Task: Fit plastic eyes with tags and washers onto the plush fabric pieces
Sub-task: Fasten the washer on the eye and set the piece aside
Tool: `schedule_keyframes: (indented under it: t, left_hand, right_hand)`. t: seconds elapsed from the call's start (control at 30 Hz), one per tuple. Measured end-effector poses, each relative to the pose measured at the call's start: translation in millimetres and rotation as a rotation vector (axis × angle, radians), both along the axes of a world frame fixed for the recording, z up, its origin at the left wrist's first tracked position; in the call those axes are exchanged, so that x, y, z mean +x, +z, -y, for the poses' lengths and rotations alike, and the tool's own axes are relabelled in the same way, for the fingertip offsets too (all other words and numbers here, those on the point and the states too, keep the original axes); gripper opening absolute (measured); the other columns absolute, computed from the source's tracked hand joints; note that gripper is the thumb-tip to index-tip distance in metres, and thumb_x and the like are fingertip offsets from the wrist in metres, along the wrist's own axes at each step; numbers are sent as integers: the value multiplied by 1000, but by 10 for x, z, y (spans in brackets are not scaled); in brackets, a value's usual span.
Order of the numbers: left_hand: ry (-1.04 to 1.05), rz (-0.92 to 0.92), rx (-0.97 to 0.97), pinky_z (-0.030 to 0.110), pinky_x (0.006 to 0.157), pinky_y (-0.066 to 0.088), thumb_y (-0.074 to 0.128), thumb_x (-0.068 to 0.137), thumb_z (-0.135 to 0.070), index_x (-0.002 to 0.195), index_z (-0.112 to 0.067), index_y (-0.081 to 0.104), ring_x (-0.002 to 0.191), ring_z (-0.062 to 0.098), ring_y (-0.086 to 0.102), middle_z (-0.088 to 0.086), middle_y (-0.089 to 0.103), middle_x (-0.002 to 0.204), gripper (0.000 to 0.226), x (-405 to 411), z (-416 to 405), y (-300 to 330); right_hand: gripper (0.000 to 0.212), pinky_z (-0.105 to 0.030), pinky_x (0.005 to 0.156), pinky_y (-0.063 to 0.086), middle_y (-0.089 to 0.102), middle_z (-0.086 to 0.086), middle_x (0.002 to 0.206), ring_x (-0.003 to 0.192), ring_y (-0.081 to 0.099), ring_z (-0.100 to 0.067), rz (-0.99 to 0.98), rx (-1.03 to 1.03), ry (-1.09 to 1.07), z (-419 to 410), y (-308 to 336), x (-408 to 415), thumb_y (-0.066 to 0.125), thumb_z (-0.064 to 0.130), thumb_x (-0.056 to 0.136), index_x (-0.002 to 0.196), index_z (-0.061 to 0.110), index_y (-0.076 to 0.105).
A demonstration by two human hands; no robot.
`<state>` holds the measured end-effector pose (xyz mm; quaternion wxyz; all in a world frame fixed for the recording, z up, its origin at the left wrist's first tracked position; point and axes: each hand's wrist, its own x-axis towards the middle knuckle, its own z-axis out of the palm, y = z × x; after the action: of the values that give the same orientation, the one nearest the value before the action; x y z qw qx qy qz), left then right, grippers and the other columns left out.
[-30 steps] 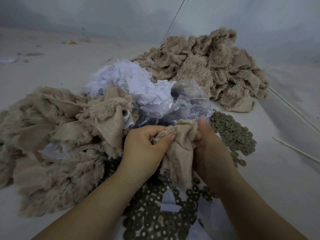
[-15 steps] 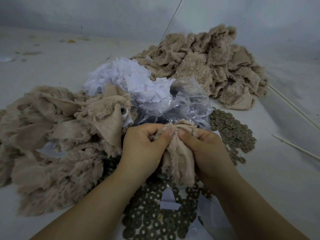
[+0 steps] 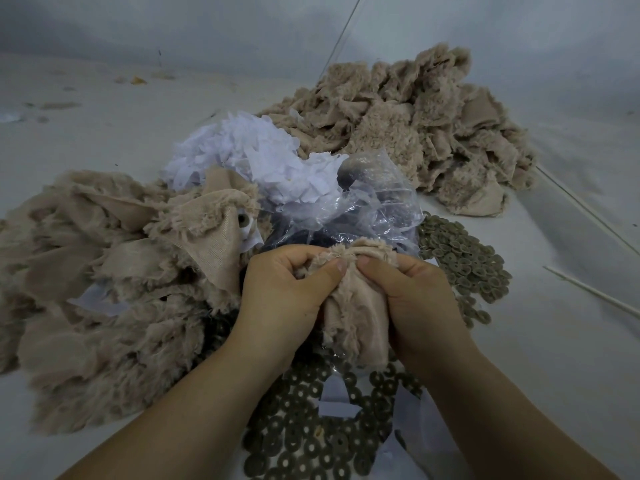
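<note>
At the left edge of the table (image 3: pixel 104 109) lies a pile (image 3: pixel 104 282) of plush pieces; one on top already carries an eye (image 3: pixel 241 219) with a tag, so I judge these are done. My left hand (image 3: pixel 284 299) and my right hand (image 3: pixel 412 299) are both clamped on one piece (image 3: pixel 356 317), the thumbs pinching its top. I cannot see an eye in it. Behind are tags (image 3: pixel 249 157) and a bag (image 3: pixel 374 209). Washers (image 3: pixel 464 258) lie right and near me. The far-right heap (image 3: pixel 415 126) is probably still waiting, so much work is left.
</note>
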<state>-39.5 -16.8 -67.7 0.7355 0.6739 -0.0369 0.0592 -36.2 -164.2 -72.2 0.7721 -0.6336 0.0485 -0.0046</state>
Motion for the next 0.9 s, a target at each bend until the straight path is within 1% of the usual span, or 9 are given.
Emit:
schedule_keyframes:
  t: [0.13,0.23,0.3,0.37,0.43,0.53,0.6,0.77,0.9]
  left_hand:
    - [18,12,31,43,68,62,74,85,-9,81,-17,78,73,27,74,6,76,76,9,-8,-4,13]
    - [19,-8,33,42,67,62,75,82,-6,80,-15,77,73,27,73,6,75,76,10,-2,-12,9]
    - [24,-6,49,39,65,62,76,81,-4,80,-15,77,73,24,74,5,76,76,11,-2,-14,7]
    - [16,-54,-15,35,64,61,75,81,-3,80,-14,78,74,25,74,7,76,78,11,-2,-12,13]
    - [-6,-134,-133,31,60,59,74,82,-3,80,-12,77,72,26,74,13,75,79,9,-2,-11,30]
    - [-42,-237,-298,29,59,58,74,79,-6,81,-6,76,70,26,73,19,74,83,3,2,-13,65]
    - [-69,-265,-349,31,62,59,75,72,-15,82,-5,76,74,27,73,21,74,86,14,5,-11,79]
    - [-76,-226,-309,33,66,60,81,61,-27,86,-6,77,79,29,73,20,74,89,32,-16,0,89]
    - [-72,-208,-307,31,63,59,81,63,-18,89,-5,76,80,31,74,20,75,89,29,-25,2,78]
  right_hand:
    - [12,-56,81,60,76,-20,89,87,73,-39,-2,-2,-4,-32,-9,-13,68,14,91,87,7,77]
    - [12,-58,80,59,76,-18,87,87,73,-40,28,-81,-20,-35,-8,-14,67,13,91,87,7,76]
    - [12,-61,78,58,74,-21,87,87,70,-45,52,-126,-34,-39,-1,-18,66,12,91,86,5,75]
    - [13,-65,74,55,72,-26,86,88,66,-52,86,-172,-51,-45,9,-24,67,12,90,85,2,73]
    - [9,-62,72,57,73,-24,84,87,66,-51,126,-199,-43,-53,22,-28,68,9,89,85,3,74]
    - [9,-48,71,62,76,-13,81,82,72,-39,166,-211,-26,-53,44,-31,71,6,88,85,11,77]
    - [9,-46,72,63,77,-10,81,81,73,-35,171,-215,-20,-44,49,-31,72,6,87,87,12,78]
    - [7,-40,67,63,76,-10,78,78,73,-35,180,-208,-19,-35,52,-38,73,8,86,82,11,78]
    - [7,-37,66,62,77,-9,78,76,74,-31,163,-218,-25,-45,64,-34,73,10,87,83,11,78]
